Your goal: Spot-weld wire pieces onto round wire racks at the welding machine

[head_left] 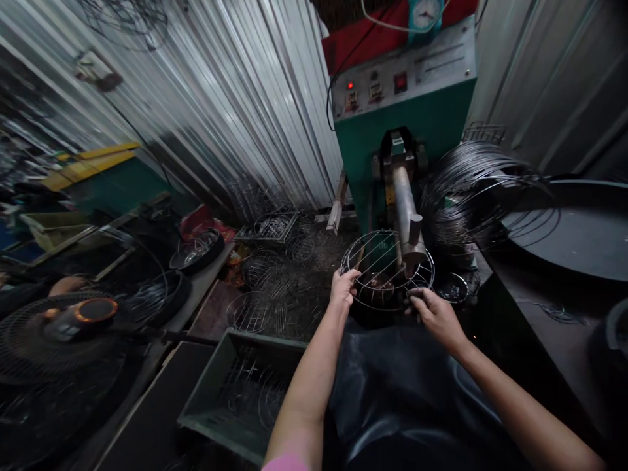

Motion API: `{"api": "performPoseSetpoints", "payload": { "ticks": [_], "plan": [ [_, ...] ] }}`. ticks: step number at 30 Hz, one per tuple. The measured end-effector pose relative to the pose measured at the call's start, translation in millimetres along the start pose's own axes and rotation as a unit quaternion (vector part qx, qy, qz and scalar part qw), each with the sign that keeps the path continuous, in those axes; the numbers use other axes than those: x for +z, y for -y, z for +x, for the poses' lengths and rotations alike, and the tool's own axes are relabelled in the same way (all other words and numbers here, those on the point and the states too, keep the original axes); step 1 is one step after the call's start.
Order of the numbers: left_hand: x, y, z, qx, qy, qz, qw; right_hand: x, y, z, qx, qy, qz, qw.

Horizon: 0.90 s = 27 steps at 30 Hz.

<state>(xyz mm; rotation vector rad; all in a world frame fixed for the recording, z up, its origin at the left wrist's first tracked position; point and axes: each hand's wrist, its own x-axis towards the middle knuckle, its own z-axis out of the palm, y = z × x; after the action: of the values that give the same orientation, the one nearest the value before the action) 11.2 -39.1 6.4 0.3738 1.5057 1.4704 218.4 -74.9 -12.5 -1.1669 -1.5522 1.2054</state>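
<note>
A round wire rack (375, 258), with a double rim and straight cross wires, is held tilted beneath the metal arm (407, 209) of a green spot-welding machine. My left hand (344, 288) grips the rack's left rim between thumb and fingers. At its lower right edge, my right hand (432, 311) has its fingers pinched on the rim; whether a small piece of wire is also between them cannot be made out. The arm's blunt tip comes down at the rack's right side. Behind the rack, a small bowl (380, 286) partly shows through the wires.
A control panel (402, 75) with a red light tops the machine. Coiled wire (471, 190) and a large grey basin (579, 229) are on the right. To the left stand a green crate (210, 405), wire racks on the floor (279, 294) and a fan (44, 333). Another person's hand (67, 285) shows far left.
</note>
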Motion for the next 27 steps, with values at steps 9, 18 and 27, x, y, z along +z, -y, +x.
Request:
{"api": "performPoseSetpoints", "payload": {
  "ticks": [9, 18, 27],
  "plan": [
    [5.1, 1, 0, 0.043, -0.020, 0.001, 0.999, -2, 10, 0, -0.001, -0.034, 0.030, 0.999],
    [2.1, 8, -8, -0.017, -0.007, -0.007, 1.000, -9, 13, -18, -0.032, -0.041, 0.018, 0.998],
    [11.3, 6, -12, 0.019, -0.010, 0.004, 1.000, -12, 4, -6, -0.024, -0.018, -0.027, 0.999]
  ]
}}
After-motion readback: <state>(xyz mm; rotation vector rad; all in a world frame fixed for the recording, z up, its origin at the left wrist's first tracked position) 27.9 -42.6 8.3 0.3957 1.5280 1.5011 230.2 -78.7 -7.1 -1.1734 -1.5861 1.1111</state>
